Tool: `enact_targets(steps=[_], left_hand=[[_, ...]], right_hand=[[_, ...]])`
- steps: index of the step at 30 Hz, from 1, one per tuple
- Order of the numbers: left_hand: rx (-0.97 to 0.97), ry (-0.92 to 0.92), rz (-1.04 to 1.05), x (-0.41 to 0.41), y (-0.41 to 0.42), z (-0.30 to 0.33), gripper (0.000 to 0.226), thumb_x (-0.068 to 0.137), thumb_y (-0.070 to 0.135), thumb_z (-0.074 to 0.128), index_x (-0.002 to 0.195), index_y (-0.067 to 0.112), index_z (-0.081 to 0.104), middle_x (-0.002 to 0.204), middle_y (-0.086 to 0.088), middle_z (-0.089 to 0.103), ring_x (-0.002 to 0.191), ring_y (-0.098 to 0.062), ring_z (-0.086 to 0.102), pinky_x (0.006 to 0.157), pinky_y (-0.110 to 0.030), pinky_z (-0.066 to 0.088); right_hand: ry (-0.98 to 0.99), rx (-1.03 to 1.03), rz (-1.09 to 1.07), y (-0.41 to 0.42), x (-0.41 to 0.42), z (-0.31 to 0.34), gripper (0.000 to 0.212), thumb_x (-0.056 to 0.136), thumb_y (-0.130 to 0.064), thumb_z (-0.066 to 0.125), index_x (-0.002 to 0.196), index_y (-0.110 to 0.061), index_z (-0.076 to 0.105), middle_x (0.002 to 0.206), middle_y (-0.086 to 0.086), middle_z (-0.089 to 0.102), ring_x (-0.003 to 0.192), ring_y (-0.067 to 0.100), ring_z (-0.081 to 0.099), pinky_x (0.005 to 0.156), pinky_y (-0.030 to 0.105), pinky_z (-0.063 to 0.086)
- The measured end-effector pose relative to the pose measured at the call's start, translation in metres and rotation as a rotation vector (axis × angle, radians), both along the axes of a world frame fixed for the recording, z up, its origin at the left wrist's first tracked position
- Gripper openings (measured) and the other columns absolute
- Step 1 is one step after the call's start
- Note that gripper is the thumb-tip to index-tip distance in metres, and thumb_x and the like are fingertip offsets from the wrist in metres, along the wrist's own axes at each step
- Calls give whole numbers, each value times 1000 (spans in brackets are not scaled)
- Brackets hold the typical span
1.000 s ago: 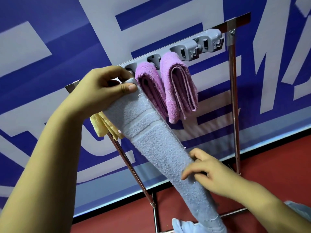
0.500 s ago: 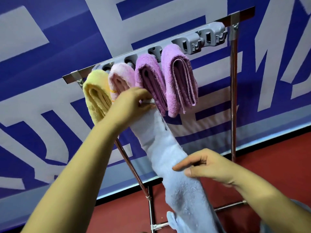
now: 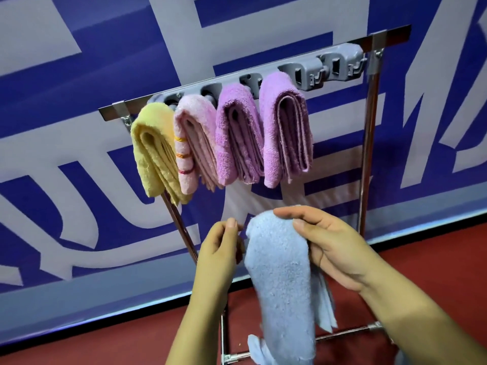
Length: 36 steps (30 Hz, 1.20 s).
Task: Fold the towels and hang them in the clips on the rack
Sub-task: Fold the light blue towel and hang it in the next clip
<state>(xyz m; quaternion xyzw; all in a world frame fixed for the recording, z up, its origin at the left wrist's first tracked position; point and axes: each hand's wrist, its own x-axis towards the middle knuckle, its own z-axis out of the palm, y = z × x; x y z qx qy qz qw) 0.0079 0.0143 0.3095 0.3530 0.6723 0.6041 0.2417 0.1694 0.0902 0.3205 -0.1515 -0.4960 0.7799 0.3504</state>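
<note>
Right hand [image 3: 340, 248]: fingers and thumb curled over the folded top of the blue towel [image 3: 279, 280], holding it below the rack's [image 3: 369, 143] clip bar [image 3: 303, 72].
Left hand [image 3: 221, 248]: beside the towel's left edge, fingertips pinched; cannot tell whether it holds anything.
Clips: yellow towel [image 3: 155, 154], pink towel [image 3: 192, 143] and two purple towels [image 3: 239, 133] hang from the bar's left end; right-end clips open.

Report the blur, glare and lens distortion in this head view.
Head view: light blue towel and left hand slightly motion-smeared; hung towels sharp; glare streaks on the chrome rack; wide-angle bend tilts the top rail.
</note>
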Motion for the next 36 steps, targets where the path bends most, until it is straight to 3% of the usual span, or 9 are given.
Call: enact_targets(steps=[3,6,8,12,15,19,28,31,36], left_hand=[[-21,-28,-138,8,-10,-3,49,82,68,46,99,26,65,86,0,68,82,-17,63,79,-35,51],[0,-158,-207,13,-10,1,40,80,55,65,114,35,61,112,-3,68,99,-12,66,80,-26,53],[100,-350,-242,10,-9,4,50,75,32,74,123,33,57,95,-19,62,84,-18,64,71,-25,54],[220,-435,-250,12,-7,17,41,67,2,77,102,22,70,81,-3,67,73,-12,64,58,-22,52],[206,-508,-292,17,-4,24,31,61,-8,71,74,20,74,86,-1,69,70,-12,66,56,-23,52],[121,-751,-536,19,-10,31,29,81,3,65,103,19,73,110,-10,71,86,-23,70,65,-32,57],[208,-379,-193,21,-7,30,25,67,13,68,90,18,76,83,-7,65,73,-14,63,62,-23,53],[236,-384,-193,19,-9,30,22,71,16,66,89,21,78,98,-5,74,87,-18,68,73,-28,56],[272,-358,-328,21,-19,32,44,75,49,69,117,36,65,122,2,67,107,-15,65,83,-30,56]], right_hand=[[-30,64,-27,-2,-3,-1,29,90,-7,45,94,-15,72,105,5,70,96,13,62,81,22,51],[-38,82,-5,-4,-4,1,26,82,-16,50,91,-20,75,105,4,70,97,16,61,81,26,50],[-74,93,6,-4,-2,2,26,82,-17,51,91,-23,75,101,7,69,94,22,59,82,37,46],[-157,147,-33,-1,2,3,34,93,-10,46,97,-28,74,111,8,69,100,25,62,89,49,46],[-121,167,-65,-2,2,6,32,89,-14,51,100,-33,73,115,0,69,108,15,62,91,35,49],[-70,244,-103,-3,7,14,27,83,-19,57,101,-34,72,108,-7,71,101,6,64,75,16,50],[-180,347,-78,-3,11,21,37,92,-2,47,98,-28,73,105,-10,72,100,5,65,80,17,52],[-104,222,-62,-6,8,21,31,86,-11,52,95,-30,75,96,-4,73,85,11,63,61,19,51],[103,-10,30,-8,1,28,30,79,-10,51,98,-16,73,96,9,73,84,14,68,70,21,55]])
